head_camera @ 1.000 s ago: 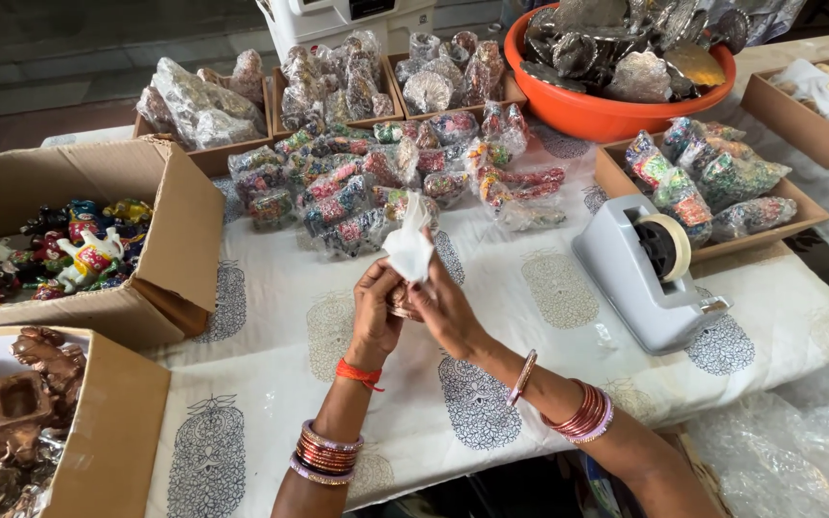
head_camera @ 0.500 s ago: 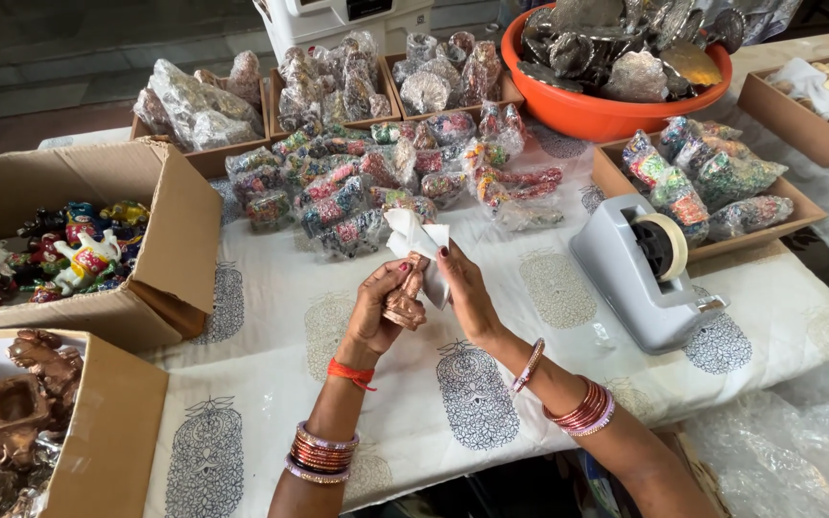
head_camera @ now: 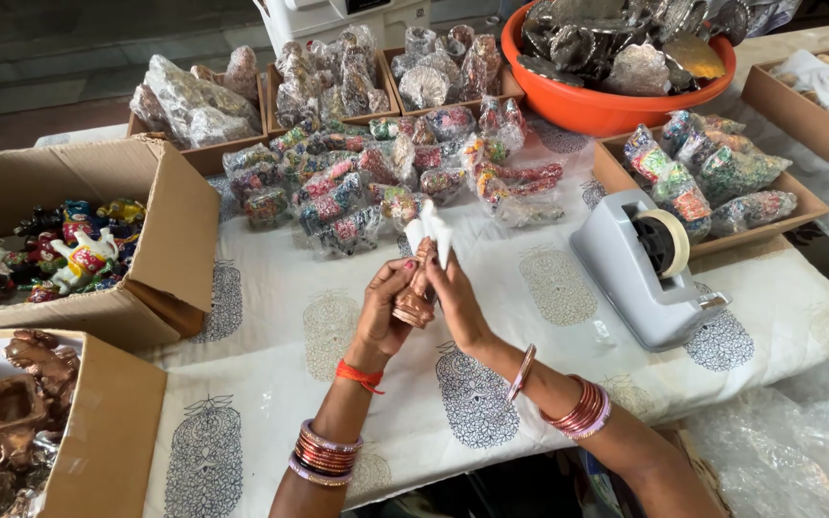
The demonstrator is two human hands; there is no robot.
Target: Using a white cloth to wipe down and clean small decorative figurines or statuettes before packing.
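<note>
Both hands hold one small brown figurine (head_camera: 416, 291) upright over the middle of the printed white tablecloth (head_camera: 271, 345). My left hand (head_camera: 383, 307) grips its lower part from the left. My right hand (head_camera: 455, 299) presses against its right side and pinches a clear plastic wrapper (head_camera: 431, 230) that sticks up above the figurine's top. Bangles ring both wrists.
A grey tape dispenser (head_camera: 647, 264) stands right of the hands. A heap of wrapped colourful figurines (head_camera: 376, 177) lies just beyond them. Open cardboard boxes hold painted figurines (head_camera: 45, 254) and brown ones (head_camera: 21, 403) at left. An orange basin (head_camera: 606, 96) and several trays sit at the back.
The figurine has been turned upright between the hands, and the wrapper now stands narrower above its top. The hands stayed over the same spot.
</note>
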